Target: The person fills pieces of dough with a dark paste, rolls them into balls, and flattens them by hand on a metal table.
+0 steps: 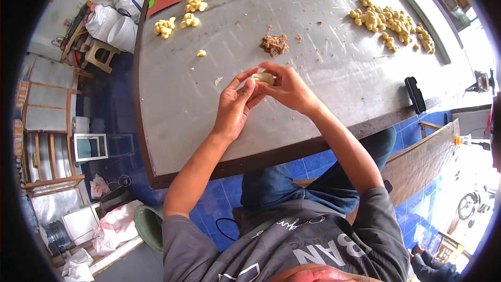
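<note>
Left hand [235,105], right hand [291,90] pinched dough [265,78] in fingertips; brown clump [274,45] lay at twelve o'clock. Dough seemed light, soft (tearable, probably); edges suited gentle hold.

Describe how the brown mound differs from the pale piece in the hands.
Colour: the brown mound is dark, the pale piece cream.
Texture: the mound looks rough and crumbly; what shows of the piece looks smooth.
Place: the mound lies on the grey table; the piece is held between the left hand and right hand.
</note>
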Available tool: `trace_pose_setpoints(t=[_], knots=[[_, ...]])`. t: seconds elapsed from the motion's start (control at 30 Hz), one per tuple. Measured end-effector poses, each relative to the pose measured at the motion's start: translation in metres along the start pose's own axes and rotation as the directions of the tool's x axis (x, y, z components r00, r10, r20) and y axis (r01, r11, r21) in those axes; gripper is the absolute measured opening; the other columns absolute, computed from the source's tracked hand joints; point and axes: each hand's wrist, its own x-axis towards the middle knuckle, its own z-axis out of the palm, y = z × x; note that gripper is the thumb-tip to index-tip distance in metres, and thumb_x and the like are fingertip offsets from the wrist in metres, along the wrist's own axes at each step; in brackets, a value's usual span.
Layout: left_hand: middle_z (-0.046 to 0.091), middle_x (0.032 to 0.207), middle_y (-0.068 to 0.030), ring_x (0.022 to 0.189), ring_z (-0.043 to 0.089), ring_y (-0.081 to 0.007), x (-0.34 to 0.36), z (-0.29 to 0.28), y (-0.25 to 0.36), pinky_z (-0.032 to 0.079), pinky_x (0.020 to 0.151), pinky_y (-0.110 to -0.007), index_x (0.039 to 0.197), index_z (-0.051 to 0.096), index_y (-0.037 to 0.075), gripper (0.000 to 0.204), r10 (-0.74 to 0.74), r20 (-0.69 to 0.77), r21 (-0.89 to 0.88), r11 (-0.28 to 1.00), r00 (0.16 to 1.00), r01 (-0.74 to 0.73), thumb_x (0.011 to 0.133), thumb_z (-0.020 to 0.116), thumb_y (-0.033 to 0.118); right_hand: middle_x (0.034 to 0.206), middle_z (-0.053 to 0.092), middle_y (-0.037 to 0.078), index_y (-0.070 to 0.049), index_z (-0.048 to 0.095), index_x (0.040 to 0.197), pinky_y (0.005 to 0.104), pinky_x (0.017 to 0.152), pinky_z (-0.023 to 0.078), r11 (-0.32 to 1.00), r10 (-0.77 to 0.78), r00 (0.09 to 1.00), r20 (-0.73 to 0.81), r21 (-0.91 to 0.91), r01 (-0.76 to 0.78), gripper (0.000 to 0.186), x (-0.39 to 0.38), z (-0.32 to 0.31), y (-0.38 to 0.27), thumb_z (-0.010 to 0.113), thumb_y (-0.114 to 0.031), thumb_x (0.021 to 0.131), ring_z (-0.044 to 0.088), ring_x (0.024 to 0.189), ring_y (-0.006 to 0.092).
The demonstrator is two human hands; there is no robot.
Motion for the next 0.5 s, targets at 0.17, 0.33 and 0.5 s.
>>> trace_pose_setpoints(t=[0.17, 0.33, 0.5], knots=[[0.065, 0.110, -0.0089, 0.099, 0.066, -0.0146, 0.001, -0.011, -0.001, 0.054, 0.091, -0.028, 0.126, 0.051, 0.001, 0.038, -0.049, 0.000, -0.085, 0.995, 0.999, 0.048, 0.095, 0.063, 0.018, 0.122, 0.059, 0.027, 0.004, 0.042, 0.136, 0.0394, 0.083, 0.052, 0.955, -0.087, 0.994, -0.072, -0.289, 0.062, 0.065, -0.010, 0.000, -0.022, 0.073, -0.019, 0.082, 0.065, 0.103, 0.0332], [0.063, 0.112, -0.0099, 0.103, 0.064, -0.0154, 0.003, -0.005, 0.002, 0.054, 0.095, -0.028, 0.129, 0.048, 0.001, 0.040, -0.042, 0.002, -0.289, 0.956, 0.999, 0.041, 0.095, 0.062, 0.016, 0.125, 0.058, 0.027, 0.004, 0.046, 0.133, 0.0412, 0.092, 0.050, 0.978, -0.067, 0.991, -0.119, -0.204, 0.042, 0.063, -0.012, -0.001, -0.029, 0.073, -0.020, 0.081, 0.059, 0.114, 0.0372], [0.062, 0.115, -0.0118, 0.106, 0.063, -0.0170, 0.001, -0.010, 0.002, 0.053, 0.097, -0.028, 0.129, 0.047, 0.002, 0.038, 0.012, 0.068, -0.218, 0.976, 0.998, 0.003, 0.095, 0.061, 0.014, 0.120, 0.062, 0.017, 0.002, 0.060, 0.121, 0.0377, 0.096, 0.047, 0.948, -0.160, 0.987, 0.022, -0.276, 0.160, 0.050, -0.007, -0.006, -0.032, 0.078, -0.021, 0.080, 0.062, 0.111, 0.0302]])
